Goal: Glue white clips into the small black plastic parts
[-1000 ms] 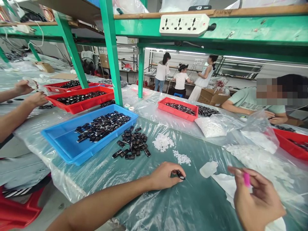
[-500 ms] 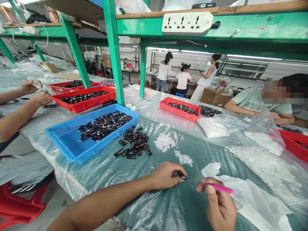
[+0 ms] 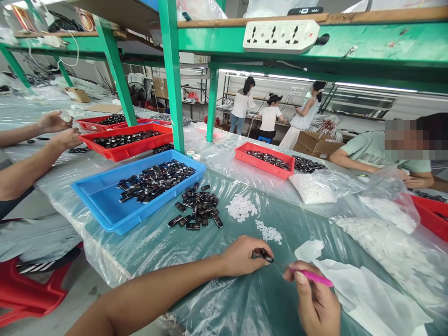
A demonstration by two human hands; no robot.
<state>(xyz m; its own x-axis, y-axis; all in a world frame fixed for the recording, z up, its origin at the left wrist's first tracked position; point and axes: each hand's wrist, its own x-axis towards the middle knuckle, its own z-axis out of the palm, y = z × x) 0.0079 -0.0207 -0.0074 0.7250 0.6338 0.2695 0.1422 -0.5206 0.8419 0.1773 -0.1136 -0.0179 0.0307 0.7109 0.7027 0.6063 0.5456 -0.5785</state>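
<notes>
My left hand [image 3: 243, 255] pinches a small black part [image 3: 266, 255] just above the plastic-covered table [image 3: 245, 303]. My right hand [image 3: 315, 303] grips a thin pink tool [image 3: 311, 276] whose fine tip points left at the black part. A loose pile of black parts [image 3: 198, 212] lies beyond my left hand. Two small heaps of white pieces [image 3: 241, 206] [image 3: 269, 232] sit right of that pile. A blue tray [image 3: 105, 198] holding many black parts stands at the left.
Red trays [image 3: 130, 148] [image 3: 266, 166] with black parts stand farther back by green shelf posts [image 3: 173, 79]. Bags of white pieces [image 3: 311, 186] lie at the right. Another person's arms [image 3: 35, 154] work at the left; a seated person [image 3: 381, 149] faces me at the right. A power strip [image 3: 282, 35] hangs overhead.
My right hand came down and left with the pink tool, from raised at the right to close beside my left hand, its tip now at the black part. My left hand stayed put.
</notes>
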